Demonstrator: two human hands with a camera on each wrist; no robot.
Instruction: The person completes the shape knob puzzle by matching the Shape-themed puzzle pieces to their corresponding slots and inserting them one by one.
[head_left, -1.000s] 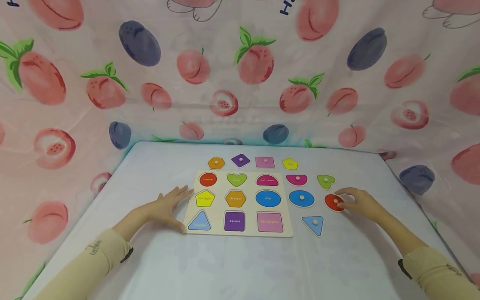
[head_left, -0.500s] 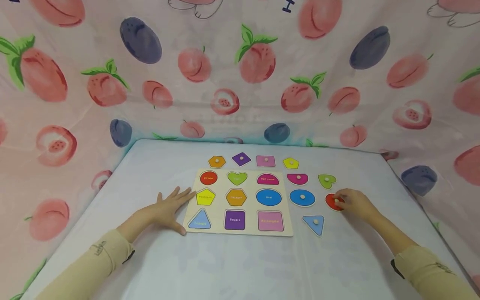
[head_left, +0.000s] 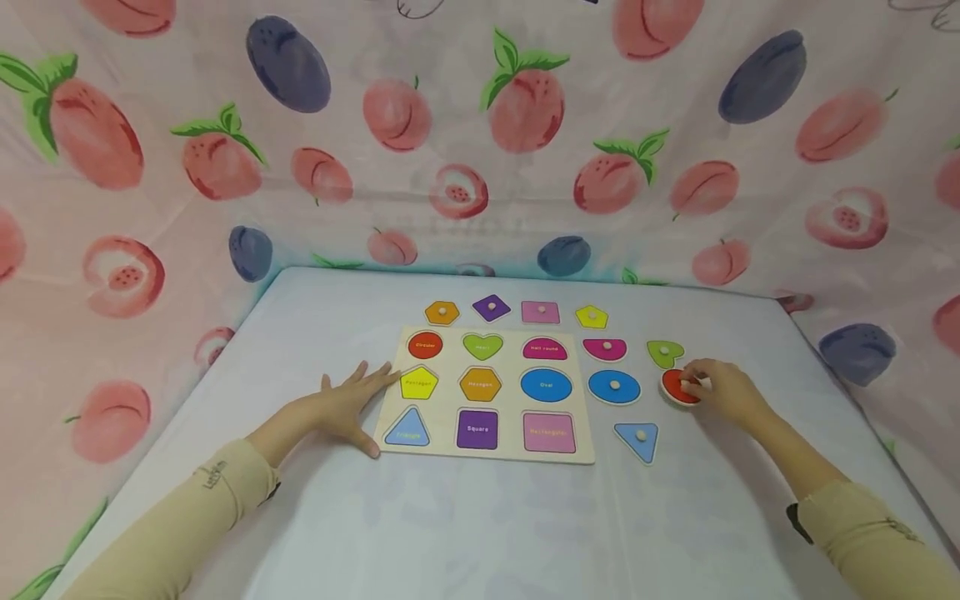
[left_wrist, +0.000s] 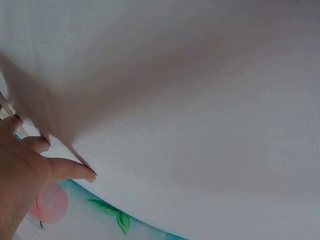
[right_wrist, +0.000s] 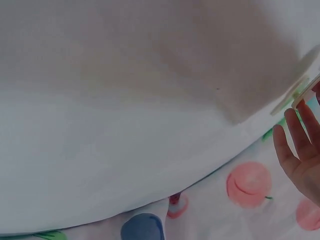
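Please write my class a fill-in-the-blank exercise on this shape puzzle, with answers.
The circle piece held by the right hand is coloured ____.
On the board, the purple shape is labelled ____.
The loose piece lowest in the head view is a ____.
The purple piece lies directly between the orange piece and the ____ one.

Answers: red; Square; triangle; pink.

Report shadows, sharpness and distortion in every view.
Head view: brightest, the small lettering on the puzzle board slightly soft; left wrist: dim, a broad, soft-edged shadow crossing the white tabletop near the left hand; right wrist: also dim, a dark shadow beside the right hand, the tabletop's edge bowed.
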